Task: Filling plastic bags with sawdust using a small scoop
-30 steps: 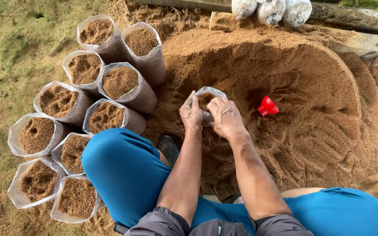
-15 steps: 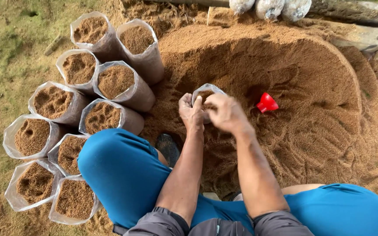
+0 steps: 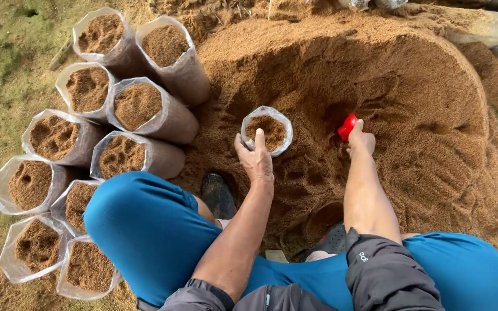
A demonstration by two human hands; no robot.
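Head view: the left hand (image 3: 256, 161) cups, fingers spread, the near wall of a clear bag (image 3: 267, 130) standing in the sawdust heap (image 3: 410, 98), nearly full. Right of the bag, the right hand (image 3: 361, 140) closes on a red scoop (image 3: 346, 126). Left of it stand nine filled bags (image 3: 138, 106) (topping up seemingly remains).

Outfit's pretty simple: bright blue trousers (image 3: 151, 230), smooth fabric, covering both legs, with a bit of bare shin showing at the hem. Grey sleeves (image 3: 390, 276) are pushed up past the elbows, so both forearms are bare. The right sleeve has a small pale marking near its cuff, too small to make out. There's a short zipper on the grey top, low in the middle. Dark shoes (image 3: 219, 196), looks like rubber clogs with holes. No gloves, rings or watch on the left hand (image 3: 256, 161) or right hand (image 3: 362, 141).
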